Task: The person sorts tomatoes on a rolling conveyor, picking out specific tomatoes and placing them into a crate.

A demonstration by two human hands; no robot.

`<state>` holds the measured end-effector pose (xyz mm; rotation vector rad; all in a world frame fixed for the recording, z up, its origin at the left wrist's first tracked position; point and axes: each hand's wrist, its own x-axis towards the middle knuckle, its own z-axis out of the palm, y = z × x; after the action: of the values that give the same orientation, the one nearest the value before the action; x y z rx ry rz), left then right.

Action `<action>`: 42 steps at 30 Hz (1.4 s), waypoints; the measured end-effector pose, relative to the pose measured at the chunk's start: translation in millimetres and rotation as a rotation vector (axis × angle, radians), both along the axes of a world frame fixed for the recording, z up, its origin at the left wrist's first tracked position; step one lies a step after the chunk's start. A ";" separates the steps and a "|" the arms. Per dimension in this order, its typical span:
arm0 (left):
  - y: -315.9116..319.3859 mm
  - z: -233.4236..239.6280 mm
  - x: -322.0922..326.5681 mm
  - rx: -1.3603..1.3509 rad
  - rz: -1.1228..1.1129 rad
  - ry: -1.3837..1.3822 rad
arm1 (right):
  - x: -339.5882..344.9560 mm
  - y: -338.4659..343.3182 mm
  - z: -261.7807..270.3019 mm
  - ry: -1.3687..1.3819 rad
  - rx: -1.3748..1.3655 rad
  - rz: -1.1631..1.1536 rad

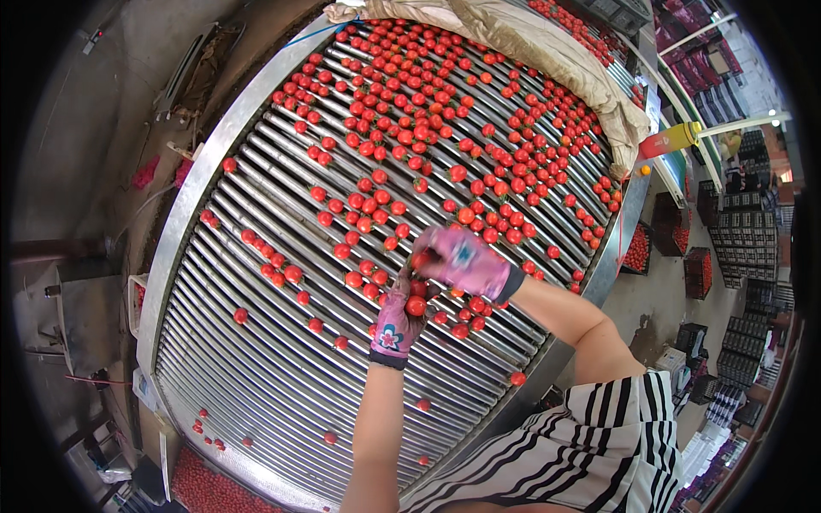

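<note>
Many red tomatoes [369, 205] lie on a sorting conveyor of metal rollers [282, 359], most densely towards the far end. My left hand [397, 314], in a pink flowered glove, is low over the rollers with tomatoes [415, 305] in its grasp. Just above and to its right is my right hand [465, 260], in a matching glove and blurred; its fingers curl at a dark red tomato [423, 258]. Whether the left hand also touches that tomato cannot be told. Loose tomatoes lie on both sides of my hands.
Metal side rails [192, 186] border the rollers. A stained cloth [564, 58] drapes the far edge; a yellow and red bottle [670, 141] is at the right. Crates of tomatoes [698, 272] stand on the floor. More tomatoes [211, 484] fill a place beyond the lower left end.
</note>
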<state>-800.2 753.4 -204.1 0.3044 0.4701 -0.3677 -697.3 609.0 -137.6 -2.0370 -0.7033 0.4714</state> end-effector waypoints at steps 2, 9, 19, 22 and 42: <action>0.6 0.5 -8.5 0.005 0.044 -0.001 | -25.9 12.1 -7.5 -0.010 0.110 0.016; 39.9 -8.0 -55.5 -0.123 0.099 -0.021 | 28.6 8.9 -38.5 0.067 0.067 -0.141; 47.5 -22.1 -63.9 -0.447 0.291 -0.192 | 127.9 -16.4 -103.0 -0.459 -0.245 -0.395; 45.6 -30.1 -53.4 -0.448 0.359 -0.136 | 72.6 6.6 -51.0 -0.080 -0.025 -0.404; 81.5 -32.0 -96.0 -0.478 0.462 -0.180 | 180.3 12.5 -62.1 -0.670 -0.410 -0.664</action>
<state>-896.2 834.9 -236.1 -0.2350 0.2519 0.0063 -517.0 621.5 -199.7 -2.6761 -0.2600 -0.5188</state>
